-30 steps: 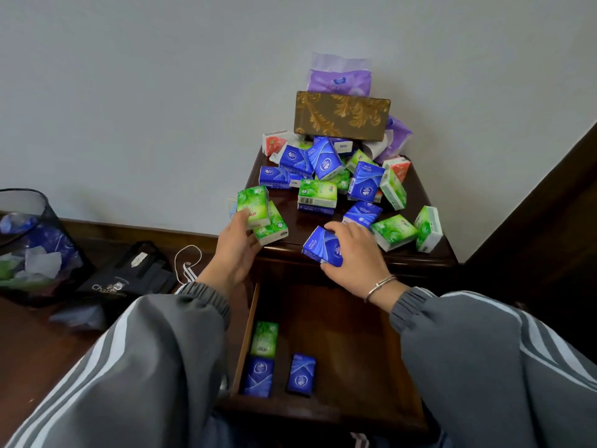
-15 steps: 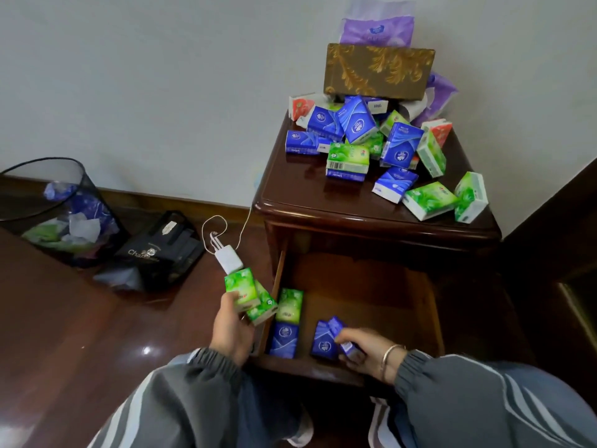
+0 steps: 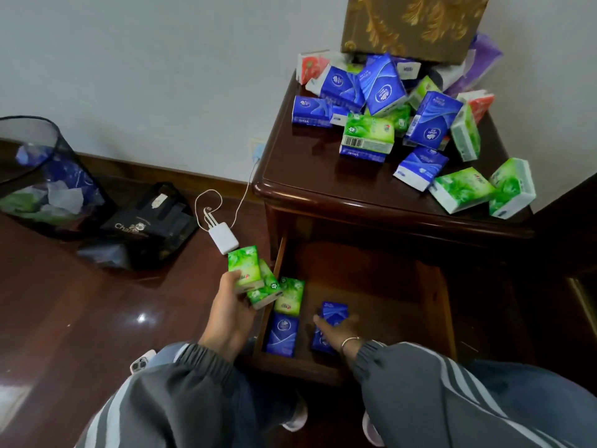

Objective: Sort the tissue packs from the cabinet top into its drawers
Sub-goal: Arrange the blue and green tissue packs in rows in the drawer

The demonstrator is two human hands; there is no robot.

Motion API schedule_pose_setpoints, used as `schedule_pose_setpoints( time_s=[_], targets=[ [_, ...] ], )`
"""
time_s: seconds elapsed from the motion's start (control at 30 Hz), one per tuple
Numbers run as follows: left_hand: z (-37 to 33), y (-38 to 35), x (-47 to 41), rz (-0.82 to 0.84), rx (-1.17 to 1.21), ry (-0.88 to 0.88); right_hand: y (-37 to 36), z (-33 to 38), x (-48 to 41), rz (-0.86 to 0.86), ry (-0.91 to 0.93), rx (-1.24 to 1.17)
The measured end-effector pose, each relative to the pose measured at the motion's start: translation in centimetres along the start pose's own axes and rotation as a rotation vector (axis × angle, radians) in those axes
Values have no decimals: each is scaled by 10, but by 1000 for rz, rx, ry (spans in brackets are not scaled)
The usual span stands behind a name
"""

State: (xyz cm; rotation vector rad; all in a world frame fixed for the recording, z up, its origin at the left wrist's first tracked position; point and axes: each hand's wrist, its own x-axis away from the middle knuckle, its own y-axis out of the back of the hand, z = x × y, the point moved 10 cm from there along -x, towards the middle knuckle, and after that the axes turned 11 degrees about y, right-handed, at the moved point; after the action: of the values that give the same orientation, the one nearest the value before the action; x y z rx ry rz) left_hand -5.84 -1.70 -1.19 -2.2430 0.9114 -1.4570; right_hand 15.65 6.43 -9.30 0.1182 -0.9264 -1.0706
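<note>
A heap of blue, green and red tissue packs [image 3: 416,124] lies on the dark wooden cabinet top [image 3: 310,176]. The drawer [image 3: 371,286] below stands pulled out. Inside it lie a green pack [image 3: 290,297] and a blue pack [image 3: 282,333] at the left. My left hand [image 3: 229,313] holds two green packs [image 3: 250,279] just outside the drawer's left edge. My right hand [image 3: 337,328] is inside the drawer and grips a blue pack [image 3: 334,313] above another blue pack [image 3: 319,342].
A gold-patterned tissue box [image 3: 413,25] and purple packs [image 3: 481,59] sit at the cabinet's back. On the floor to the left are a white charger [image 3: 223,237] with its cable, a black bag [image 3: 148,224], a mesh waste bin [image 3: 42,179] and a phone [image 3: 142,362].
Both hands came down from the cabinet top to the drawer. The right hand carried the blue pack into the drawer; the left brought two green packs to its left edge.
</note>
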Motion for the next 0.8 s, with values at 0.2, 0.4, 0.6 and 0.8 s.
schedule_pose_setpoints(
  time_s=[0.2,0.4,0.6,0.8],
  targets=[
    [3,2,-6,8,-3,23,-11,-17,-7,25,-130,-46],
    [5,4,-9,-15,-16,40,-23,-23,-5,131,-197,-131],
    [4,4,-5,-25,-31,39,-44,-27,6,307,-271,-251],
    [2,0,-2,-22,-35,32,-2,-9,-1,428,-85,-40]
  ],
)
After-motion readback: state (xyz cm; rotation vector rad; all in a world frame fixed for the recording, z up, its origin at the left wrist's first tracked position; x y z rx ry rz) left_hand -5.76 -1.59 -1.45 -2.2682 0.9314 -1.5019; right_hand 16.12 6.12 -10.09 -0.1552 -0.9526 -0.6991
